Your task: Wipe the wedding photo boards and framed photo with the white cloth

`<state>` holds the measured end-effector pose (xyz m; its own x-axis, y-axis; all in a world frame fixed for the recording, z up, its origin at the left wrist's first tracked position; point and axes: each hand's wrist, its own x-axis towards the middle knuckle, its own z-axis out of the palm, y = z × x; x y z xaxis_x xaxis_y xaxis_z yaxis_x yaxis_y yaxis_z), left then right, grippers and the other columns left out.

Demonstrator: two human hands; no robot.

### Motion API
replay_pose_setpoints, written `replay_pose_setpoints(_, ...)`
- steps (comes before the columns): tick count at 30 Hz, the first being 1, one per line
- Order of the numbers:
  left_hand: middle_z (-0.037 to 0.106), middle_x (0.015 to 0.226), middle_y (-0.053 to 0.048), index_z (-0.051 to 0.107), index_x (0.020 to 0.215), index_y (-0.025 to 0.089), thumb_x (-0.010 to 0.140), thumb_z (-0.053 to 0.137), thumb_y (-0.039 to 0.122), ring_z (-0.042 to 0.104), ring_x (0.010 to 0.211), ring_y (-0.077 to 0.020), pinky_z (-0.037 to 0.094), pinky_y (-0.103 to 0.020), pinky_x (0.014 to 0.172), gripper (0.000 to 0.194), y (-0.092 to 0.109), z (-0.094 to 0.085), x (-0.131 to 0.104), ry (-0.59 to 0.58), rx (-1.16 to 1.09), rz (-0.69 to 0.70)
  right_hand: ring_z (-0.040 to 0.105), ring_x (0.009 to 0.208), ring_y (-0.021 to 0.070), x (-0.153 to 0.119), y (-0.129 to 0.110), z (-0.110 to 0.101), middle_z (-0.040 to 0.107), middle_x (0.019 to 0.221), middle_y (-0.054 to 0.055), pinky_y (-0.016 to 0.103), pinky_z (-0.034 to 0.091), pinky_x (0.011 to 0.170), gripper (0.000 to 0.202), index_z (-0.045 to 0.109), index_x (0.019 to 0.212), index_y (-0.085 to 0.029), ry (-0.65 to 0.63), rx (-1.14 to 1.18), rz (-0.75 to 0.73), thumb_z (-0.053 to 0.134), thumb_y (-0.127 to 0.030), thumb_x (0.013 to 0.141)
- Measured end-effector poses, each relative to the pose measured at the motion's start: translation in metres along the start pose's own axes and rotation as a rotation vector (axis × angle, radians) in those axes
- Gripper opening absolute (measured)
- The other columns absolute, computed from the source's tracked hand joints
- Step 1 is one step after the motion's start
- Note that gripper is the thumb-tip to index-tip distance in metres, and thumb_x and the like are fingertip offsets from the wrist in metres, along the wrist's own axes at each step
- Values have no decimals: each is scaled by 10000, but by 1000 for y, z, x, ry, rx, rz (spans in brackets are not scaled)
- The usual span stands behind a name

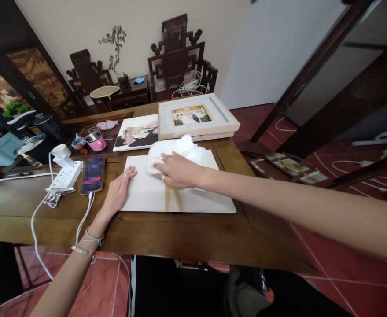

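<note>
So the brown wooden bench (186,237) has a white board (143,193) lying flat near its front edge, and just behind that sit a pale picture frame (196,130) and a smaller photo panel (137,132) side by side. The right hand (176,171) is pressing a bunched white cloth (193,152) onto the board, fingers pretty much closed on it, I think, though the folds hide some; the left hand (122,187) holds nothing and rests, narrow, on the board's left edge, near a phone (93,174).
</note>
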<state>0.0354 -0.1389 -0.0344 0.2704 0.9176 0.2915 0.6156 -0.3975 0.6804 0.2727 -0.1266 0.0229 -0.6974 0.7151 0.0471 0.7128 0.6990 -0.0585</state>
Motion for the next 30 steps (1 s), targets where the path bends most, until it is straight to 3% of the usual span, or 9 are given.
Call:
replay_pose_setpoints(5,585,1334,-70,657,1161,171,987,262,438,454,1323,-193,284,-407,1153,508,-1,-1,0,-1,-17,-1,503,1140,321,6,-1,7,627,1129,183,459,356,909,308,593,1161,-131,21,7,-191,410,-229,933)
replay_pose_setpoints(9,576,1344,-74,653,1166,158,986,260,440,446,1329,-190,272,-406,1159,516,1,-1,0,-9,-24,-10,582,980,280,-10,13,10,598,1180,192,451,379,890,272,608,1093,-131,-23,55,-146,430,-182,894)
replay_pose_setpoints(13,575,1344,-75,652,1166,156,987,252,435,438,1335,-186,271,-406,1159,519,2,-1,-1,-11,-24,-9,547,1031,299,-33,25,10,573,1224,198,454,386,888,256,624,993,-140,54,134,-127,392,-204,907)
replay_pose_setpoints(19,580,1342,-61,655,1162,172,984,253,441,438,1334,-193,276,-403,1157,516,1,-1,-1,-10,-21,-12,573,805,269,-55,32,7,632,886,137,377,443,678,328,632,960,-146,69,140,55,339,-293,945)
replay_pose_setpoints(22,581,1341,-59,656,1162,175,983,254,441,441,1332,-194,278,-402,1156,514,1,-1,-1,-12,-11,-6,589,876,287,-66,35,10,643,919,153,419,468,733,331,639,932,-152,98,97,76,334,-282,947)
replay_pose_setpoints(25,583,1337,-65,656,1163,171,983,256,436,449,1327,-192,281,-400,1156,513,2,0,0,-10,-7,-4,567,1073,325,-80,31,17,637,1076,199,503,462,860,308,642,897,-150,118,59,54,350,-240,931)
replay_pose_setpoints(30,583,1335,-81,654,1165,146,983,255,431,454,1324,-190,281,-393,1157,523,3,0,0,-8,1,-10,391,1320,356,-109,-5,31,576,1268,217,610,336,1032,223,665,909,-146,186,63,-19,449,-158,855)
